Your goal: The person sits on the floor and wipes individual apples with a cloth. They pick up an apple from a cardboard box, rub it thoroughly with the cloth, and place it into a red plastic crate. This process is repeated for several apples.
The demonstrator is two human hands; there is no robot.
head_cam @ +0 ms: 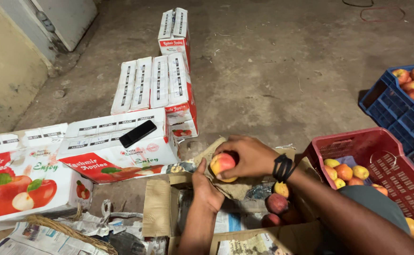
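Concrete floor behind open carton point(157, 208): right hand point(247, 156) is gripping an apple point(222, 163), fingers curled; left hand point(206, 189) is lying flat against paper lining beside it. Gentle seating should be preventing bruising.

The right hand point(247, 156) reached in from the lower right, forearm crossing the view, its fingers curled closed in a grip, a black band at the wrist. The left hand point(206, 186) rose from below, palm turned rightward, fingers extended upward just beside the right
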